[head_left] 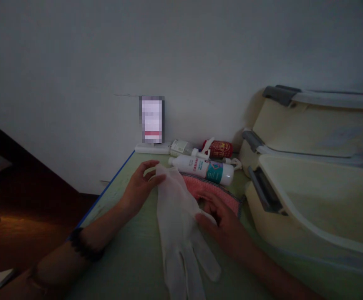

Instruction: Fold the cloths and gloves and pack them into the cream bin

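A translucent white glove [177,221] hangs over the green tabletop, its fingers pointing down toward me and its cuff end away. My left hand [144,181] pinches the cuff's left corner between thumb and fingers. On the right edge of the glove, my right hand [217,218] grips the material near its thumb part, fingers curled. Just beyond lies a pink cloth [225,196] with a dark patterned border, partly hidden by the glove and my right hand. A white bottle [205,168] with a teal label rests on its side at the cloth's far edge.
A cream storage bin [313,246] with its lid [319,125] raised stands on the right. Against the wall are a clear bottle [181,147], a red can-like container [220,148] and a lit phone-like screen [152,118]. The green table [119,254] has a blue left edge.
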`<state>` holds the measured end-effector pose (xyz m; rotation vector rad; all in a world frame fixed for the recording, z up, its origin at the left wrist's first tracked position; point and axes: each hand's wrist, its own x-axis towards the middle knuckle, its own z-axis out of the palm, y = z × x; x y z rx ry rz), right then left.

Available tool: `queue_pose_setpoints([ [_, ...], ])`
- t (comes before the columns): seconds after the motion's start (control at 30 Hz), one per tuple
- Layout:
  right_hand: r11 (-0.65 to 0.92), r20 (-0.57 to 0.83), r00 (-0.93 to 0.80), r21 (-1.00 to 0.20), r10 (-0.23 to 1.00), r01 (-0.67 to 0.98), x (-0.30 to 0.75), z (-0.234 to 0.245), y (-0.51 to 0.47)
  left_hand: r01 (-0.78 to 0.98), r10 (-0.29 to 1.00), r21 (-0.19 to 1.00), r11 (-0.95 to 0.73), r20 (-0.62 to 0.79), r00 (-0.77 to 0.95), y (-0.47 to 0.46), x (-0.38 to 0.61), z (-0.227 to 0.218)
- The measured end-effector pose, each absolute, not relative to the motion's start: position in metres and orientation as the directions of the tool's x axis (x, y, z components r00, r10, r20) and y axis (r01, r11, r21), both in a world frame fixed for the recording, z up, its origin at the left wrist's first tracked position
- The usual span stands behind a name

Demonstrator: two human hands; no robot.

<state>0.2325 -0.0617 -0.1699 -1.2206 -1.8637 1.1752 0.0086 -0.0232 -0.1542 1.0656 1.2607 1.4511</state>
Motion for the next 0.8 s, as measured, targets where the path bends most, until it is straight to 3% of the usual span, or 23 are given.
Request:
queue_pose_setpoints([
  [0.1,0.407,0.158,-0.458,-0.752,0.875,0.518,0.234,-0.168,-0.065,-0.147,0.963,0.979,-0.142,0.102,-0.250,-0.023,0.008,-0.149],
  [0.2,0.559,0.309,-0.485,-0.624,0.818,0.546,0.237,-0.168,-0.068,-0.344,0.994,0.933,-0.104,0.089,-0.060,-0.030,0.011,-0.140],
  [0.33,0.573,0.401,-0.423,-0.680,0.813,0.456,0.235,-0.173,-0.069,-0.453,0.950,0.891,-0.011,0.151,0.274,-0.047,0.020,-0.134],
  [0.43,0.573,0.407,-0.431,-0.721,0.805,0.390,0.232,-0.175,-0.069,-0.362,0.910,0.932,-0.026,0.172,0.378,-0.053,0.025,-0.138],
  [0.53,0.532,0.386,-0.420,-0.785,0.821,0.319,0.230,-0.172,-0.069,-0.220,0.910,0.970,-0.105,0.183,0.373,-0.052,0.025,-0.144],
  [0.67,0.306,0.206,-0.345,-0.915,0.916,0.264,0.229,-0.169,-0.069,0.030,0.885,0.951,-0.309,0.276,0.375,-0.049,0.021,-0.146],
  [0.8,0.123,0.078,-0.245,-0.978,0.966,0.170,0.232,-0.171,-0.071,0.294,0.913,0.910,-0.291,0.173,0.370,-0.051,0.022,-0.146],
])
